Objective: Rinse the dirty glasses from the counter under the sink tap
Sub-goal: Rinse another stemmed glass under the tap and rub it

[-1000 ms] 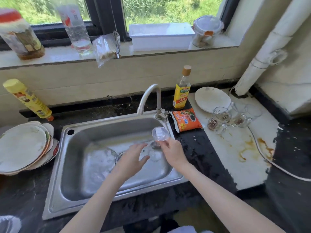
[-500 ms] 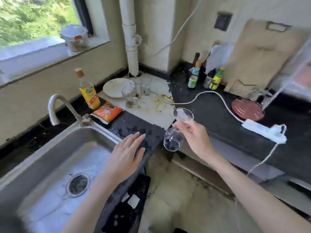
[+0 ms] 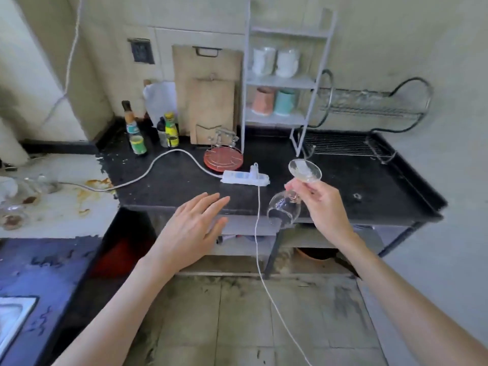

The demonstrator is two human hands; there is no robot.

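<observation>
My right hand (image 3: 323,204) grips a clear stemmed glass (image 3: 284,210) by its stem, upside down, with the bowl hanging low and the foot up, over the front edge of the black counter (image 3: 343,180). My left hand (image 3: 191,231) hovers with straight fingers, holding nothing, in front of the counter edge. Several dirty glasses (image 3: 15,204) with brown residue stand blurred on the stained white counter (image 3: 66,207) at the far left. Only a corner of the steel sink (image 3: 13,318) shows at the bottom left.
A white power strip (image 3: 245,178) with its cables lies on the black counter beside a red round trivet (image 3: 223,159). Sauce bottles (image 3: 150,133), cutting boards (image 3: 208,96), a white shelf with cups (image 3: 277,83) and a wire dish rack (image 3: 369,122) line the back.
The view has swung right, away from the sink. My right hand has carried the glass from the sink basin to above the black counter; my left hand followed, holding nothing.
</observation>
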